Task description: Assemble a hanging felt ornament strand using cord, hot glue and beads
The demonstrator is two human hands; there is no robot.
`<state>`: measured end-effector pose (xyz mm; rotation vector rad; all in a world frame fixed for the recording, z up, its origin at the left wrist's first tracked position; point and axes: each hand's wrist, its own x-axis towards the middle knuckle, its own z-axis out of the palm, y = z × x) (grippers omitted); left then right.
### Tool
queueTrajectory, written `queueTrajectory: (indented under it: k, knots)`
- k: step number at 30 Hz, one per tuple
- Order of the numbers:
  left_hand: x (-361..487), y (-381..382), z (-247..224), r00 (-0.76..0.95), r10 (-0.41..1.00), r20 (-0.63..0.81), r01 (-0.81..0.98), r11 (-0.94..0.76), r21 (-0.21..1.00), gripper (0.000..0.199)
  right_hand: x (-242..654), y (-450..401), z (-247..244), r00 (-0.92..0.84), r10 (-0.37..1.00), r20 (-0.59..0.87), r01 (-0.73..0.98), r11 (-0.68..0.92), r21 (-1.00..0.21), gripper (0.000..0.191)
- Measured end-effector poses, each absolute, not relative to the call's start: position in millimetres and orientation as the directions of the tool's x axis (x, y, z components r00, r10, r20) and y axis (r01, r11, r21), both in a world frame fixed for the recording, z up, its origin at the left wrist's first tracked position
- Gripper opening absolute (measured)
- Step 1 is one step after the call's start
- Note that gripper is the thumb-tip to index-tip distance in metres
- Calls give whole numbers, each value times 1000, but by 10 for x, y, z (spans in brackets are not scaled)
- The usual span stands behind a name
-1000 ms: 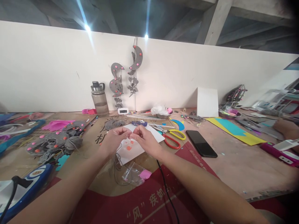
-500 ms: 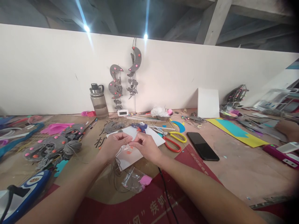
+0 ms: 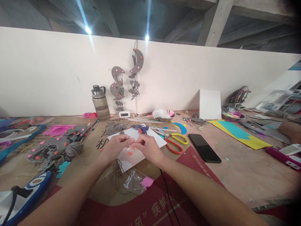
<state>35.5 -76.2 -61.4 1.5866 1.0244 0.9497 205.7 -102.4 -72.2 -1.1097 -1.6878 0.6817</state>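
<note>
My left hand [image 3: 118, 145] and my right hand [image 3: 149, 147] meet over a white board [image 3: 134, 162], thumbs and fingertips pinched close together. Between them is the top of a small clear plastic bag with an orange piece [image 3: 130, 153] in it; the fingers partly hide its edge. Just behind my hands lies a blue glue gun [image 3: 141, 128]. Scissors with red handles [image 3: 175, 147] and scissors with yellow handles [image 3: 180, 138] rest to the right of the board. Nearer to me is another clear bag [image 3: 135, 183] with a pink lump [image 3: 147, 182].
A black phone [image 3: 204, 148] lies at the right. Grey felt pieces with coloured dots [image 3: 50, 149] are at the left. A water bottle [image 3: 100, 105] and a small clock [image 3: 124, 114] stand by the wall. A black cable [image 3: 167, 191] crosses the front. Another person's hand [image 3: 290, 128] is far right.
Both hands keep their pinch on the small bag and have hardly moved. The whole view has shifted slightly.
</note>
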Motion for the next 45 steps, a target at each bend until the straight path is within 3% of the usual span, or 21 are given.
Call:
queueTrajectory:
  k: [7,12,25,36,45]
  knots:
    - [359,-778,-599,283,955,86,111,-122,986,33,2053,-1076,-668,-132,916,378,364,399,-842,25]
    - [372,-801,-556,269,958,94,51,-112,992,35,2062,-1071,-671,-199,873,445,415,487,-769,30]
    - [332,-759,-625,343,937,71,104,-113,988,33,2059,-1034,-722,-211,841,499,431,538,-724,35]
    - [315,-738,-642,312,946,85,183,-147,972,37,2042,-1026,-748,-175,870,461,418,490,-765,35]
    - [357,-790,-537,281,955,93,129,-133,983,37,2048,-1038,-730,-150,870,469,411,487,-771,29]
